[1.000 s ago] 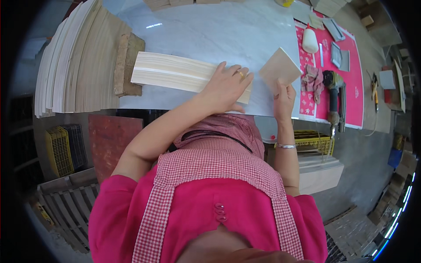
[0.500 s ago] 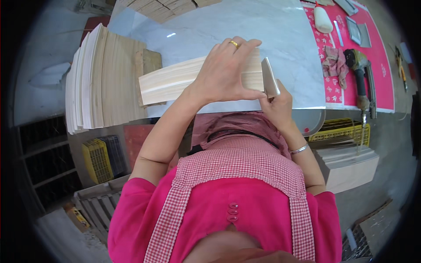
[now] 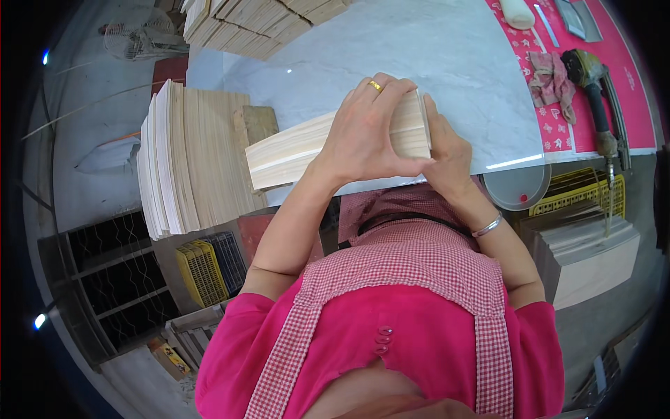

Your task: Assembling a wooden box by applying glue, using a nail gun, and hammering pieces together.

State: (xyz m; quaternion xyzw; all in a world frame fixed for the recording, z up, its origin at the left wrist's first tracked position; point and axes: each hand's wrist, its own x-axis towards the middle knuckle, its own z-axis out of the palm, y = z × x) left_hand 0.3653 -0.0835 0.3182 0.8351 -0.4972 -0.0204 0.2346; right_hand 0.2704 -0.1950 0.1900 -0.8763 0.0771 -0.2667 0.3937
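Observation:
A stack of thin, pale wooden boards (image 3: 286, 157) lies on the white marbled tabletop near its front edge. My left hand (image 3: 364, 133), with a gold ring, reaches over the stack and grips it, thumb on the near side and fingers on the far side. At the right end of the stack a thin wooden board (image 3: 423, 120) stands flush against the others, only its edge showing. My right hand (image 3: 450, 155) holds it there, the fingers along its outer face. Beyond the stack's left end sits a small wooden block (image 3: 258, 124).
A tall row of thin boards (image 3: 195, 150) stands at the left. More stacked wood (image 3: 255, 24) lies at the back. On a pink cloth (image 3: 631, 87) at right are a power tool (image 3: 593, 84), a rag (image 3: 551, 80) and a white bottle (image 3: 517, 12). Yellow crates (image 3: 202, 272) stand below.
My right hand has brought the tilted thin board flat against the right end of the stack. My left hand keeps its grip. The whole view has shifted a little.

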